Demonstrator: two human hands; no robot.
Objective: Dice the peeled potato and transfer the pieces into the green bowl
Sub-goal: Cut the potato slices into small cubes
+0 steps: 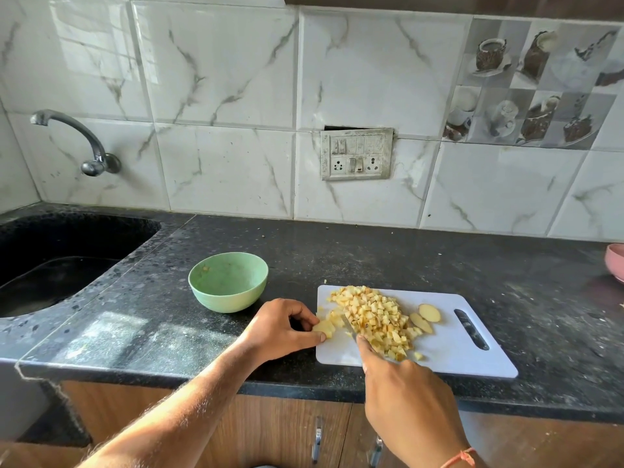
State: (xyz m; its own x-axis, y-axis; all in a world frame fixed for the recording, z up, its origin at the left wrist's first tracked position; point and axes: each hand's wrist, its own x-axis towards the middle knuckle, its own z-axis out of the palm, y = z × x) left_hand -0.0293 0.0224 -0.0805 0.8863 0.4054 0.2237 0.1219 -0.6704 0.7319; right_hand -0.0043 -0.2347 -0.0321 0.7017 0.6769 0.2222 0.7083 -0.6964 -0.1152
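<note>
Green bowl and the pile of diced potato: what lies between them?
In the head view, the left hand holding a potato piece, plus bare black counter and the cutting board's left edge.

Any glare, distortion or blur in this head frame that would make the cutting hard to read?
Head view: wide-angle bending curves the counter edge and tile lines; window glare sits on the upper-left wall tile and a bright patch on the counter by the green bowl; the knife is mostly hidden between the diced potato and the right hand; the left hand is sharp.

Yellow diced potato [374, 319] heaped on white board, green bowl [228, 282] just left
</note>
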